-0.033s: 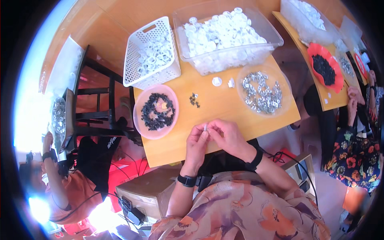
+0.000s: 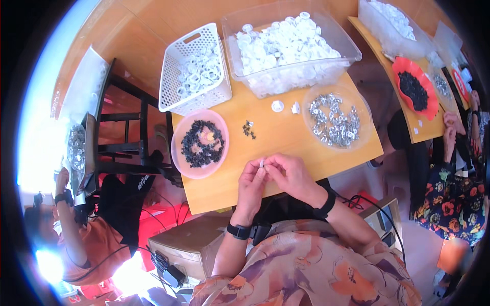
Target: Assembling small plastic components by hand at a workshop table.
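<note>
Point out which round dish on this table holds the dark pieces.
The pink dish left of the hands, below the white basket. The other round dish, clear, on the right side, holds shiny metal pieces instead.

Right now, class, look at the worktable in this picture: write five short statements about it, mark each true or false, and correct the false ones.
1. Both hands pinch one small white part between them. True.
2. The pink bowl holds white rings. False: it holds small black pieces.
3. The white slotted basket stands left of the clear tub. True.
4. The clear round dish of silvery metal pieces is empty. False: metal pieces cover its floor.
5. The left hand rests inside the pink bowl. False: it meets the right hand over the table's near edge.
</note>
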Demonstrator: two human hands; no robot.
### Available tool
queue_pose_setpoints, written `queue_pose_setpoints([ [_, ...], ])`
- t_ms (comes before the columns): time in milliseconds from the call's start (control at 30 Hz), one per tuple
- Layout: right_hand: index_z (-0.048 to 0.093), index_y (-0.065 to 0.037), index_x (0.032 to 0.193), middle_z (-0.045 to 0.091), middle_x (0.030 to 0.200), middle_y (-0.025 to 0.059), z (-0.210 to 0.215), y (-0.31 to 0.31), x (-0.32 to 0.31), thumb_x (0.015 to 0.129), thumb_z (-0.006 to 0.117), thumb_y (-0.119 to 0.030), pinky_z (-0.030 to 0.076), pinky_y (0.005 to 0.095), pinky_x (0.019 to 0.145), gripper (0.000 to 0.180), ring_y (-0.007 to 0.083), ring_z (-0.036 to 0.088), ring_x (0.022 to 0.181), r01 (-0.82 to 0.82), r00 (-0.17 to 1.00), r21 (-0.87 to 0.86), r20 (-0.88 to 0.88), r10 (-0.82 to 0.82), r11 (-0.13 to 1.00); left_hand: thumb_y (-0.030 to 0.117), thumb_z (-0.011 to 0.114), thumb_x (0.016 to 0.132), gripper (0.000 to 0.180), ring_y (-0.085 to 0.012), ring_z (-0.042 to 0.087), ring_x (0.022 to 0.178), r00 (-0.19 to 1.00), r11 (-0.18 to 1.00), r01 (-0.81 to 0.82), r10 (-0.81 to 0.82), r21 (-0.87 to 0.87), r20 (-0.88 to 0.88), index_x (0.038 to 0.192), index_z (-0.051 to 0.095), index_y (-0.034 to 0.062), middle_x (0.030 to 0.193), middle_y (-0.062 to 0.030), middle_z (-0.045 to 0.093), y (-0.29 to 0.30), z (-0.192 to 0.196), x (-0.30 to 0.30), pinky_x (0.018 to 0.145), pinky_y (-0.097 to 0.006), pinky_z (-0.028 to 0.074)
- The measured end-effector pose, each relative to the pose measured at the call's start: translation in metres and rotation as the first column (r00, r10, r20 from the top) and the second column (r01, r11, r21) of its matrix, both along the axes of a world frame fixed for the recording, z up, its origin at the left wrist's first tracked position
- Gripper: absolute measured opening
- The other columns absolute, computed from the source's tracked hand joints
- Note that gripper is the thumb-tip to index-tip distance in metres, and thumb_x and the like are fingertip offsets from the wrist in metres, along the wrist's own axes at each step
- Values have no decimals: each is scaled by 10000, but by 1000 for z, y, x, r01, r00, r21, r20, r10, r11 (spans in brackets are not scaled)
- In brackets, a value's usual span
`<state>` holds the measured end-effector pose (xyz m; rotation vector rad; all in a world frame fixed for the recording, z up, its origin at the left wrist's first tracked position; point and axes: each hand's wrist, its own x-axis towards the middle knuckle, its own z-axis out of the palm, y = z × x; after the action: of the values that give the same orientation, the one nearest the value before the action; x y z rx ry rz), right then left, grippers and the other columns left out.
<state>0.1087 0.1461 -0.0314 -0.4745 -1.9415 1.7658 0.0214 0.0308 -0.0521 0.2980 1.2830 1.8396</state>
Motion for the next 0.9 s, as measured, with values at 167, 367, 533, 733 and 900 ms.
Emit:
queue_pose_setpoints([
  [167,597,29,1007,621,730,47,-8,7,7,902,582,-77,468,239,551,150,84,578,600,22,999,-114,-29,-25,993,171,541,964,237,-104,581,833,997,997,32,-26,-74,68,1162,549,41,1005,-43,627,4,12,-10,770,-257,485],
  [367,592,7,1094,567,777,-10,-15,19,20,950,535,-73,400,184,530,174,36,496,590,-29,994,-410,-108,-17,912,265,506,977,259,-145,607,912,998,940,24,-42,341,45,1097,538,38,1103,-88,628,27,103,-109,844,-283,501],
  [533,609,6,1034,533,684,-44,-18,20,21,937,548,-58,376,179,496,131,10,458,550,-32,999,-322,-50,17,946,375,459,985,465,-176,609,940,939,1000,18,-16,2,-343,1257,499,0,1204,-157,589,72,131,-93,766,-286,485],
  [733,609,3,1039,535,685,-46,-15,19,22,929,559,-55,384,180,506,134,6,469,567,-54,997,-306,-62,37,950,97,621,869,284,-165,605,755,340,927,-73,-323,-367,-883,1148,598,54,1097,-62,629,110,59,-56,698,-298,477],
  [900,616,6,1018,567,699,-29,-10,20,24,920,570,-47,404,185,525,121,13,494,585,-54,998,-273,-40,44,961,25,622,796,309,-309,624,819,-76,920,-241,-335,-308,-939,1101,614,75,1129,-119,596,137,30,-63,723,-393,497],
])
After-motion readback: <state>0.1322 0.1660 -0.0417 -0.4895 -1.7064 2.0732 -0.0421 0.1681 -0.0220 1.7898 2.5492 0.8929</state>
